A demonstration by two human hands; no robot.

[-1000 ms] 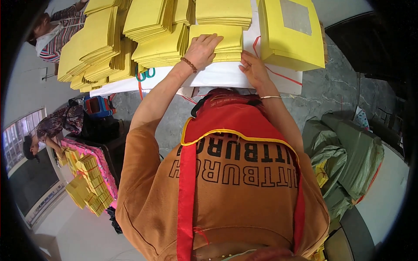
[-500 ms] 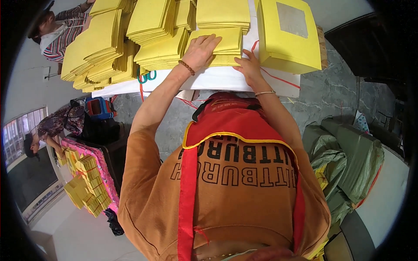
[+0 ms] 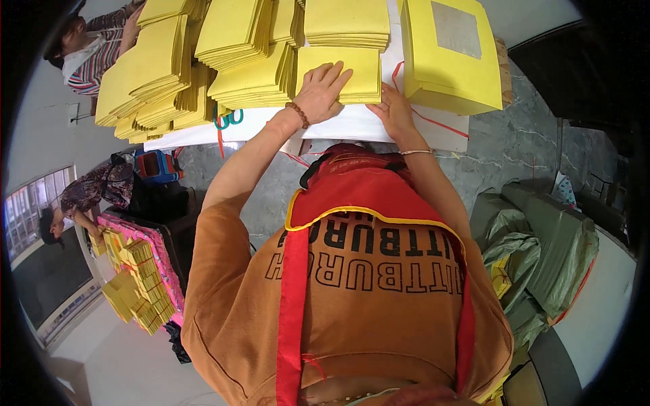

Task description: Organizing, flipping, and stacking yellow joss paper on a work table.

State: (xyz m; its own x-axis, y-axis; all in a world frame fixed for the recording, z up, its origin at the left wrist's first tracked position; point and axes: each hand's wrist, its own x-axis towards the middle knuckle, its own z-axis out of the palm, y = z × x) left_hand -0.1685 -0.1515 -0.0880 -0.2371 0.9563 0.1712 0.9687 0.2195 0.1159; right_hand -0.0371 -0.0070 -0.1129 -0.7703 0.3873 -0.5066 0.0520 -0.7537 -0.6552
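Observation:
My left hand (image 3: 321, 93) lies with spread fingers on a low stack of folded yellow paper (image 3: 362, 64) at the table's near edge. A beaded bracelet circles that wrist. At the stack's near right corner, my right hand (image 3: 395, 115) has its thumb by the front edge and its curled fingers along the side, closed around the corner. More stacks of folded yellow paper (image 3: 247, 76) stand close by on the left, and another yellow stack (image 3: 347, 20) lies just behind. Teal-handled scissors (image 3: 229, 120) rest left of my left hand.
A yellow box-shaped block (image 3: 443, 74) with a pale rectangle on top stands at right. Red string (image 3: 440, 124) trails over the white tabletop (image 3: 261, 128). One person (image 3: 91, 51) is at the far left, another (image 3: 95, 193) by a pink-covered table. Green wrapped bundles (image 3: 548, 243) sit at right.
The yellow paper under my left hand has shifted slightly right and lies flatter. My left hand has moved a little right and nearer, while my right hand has closed in on the corner.

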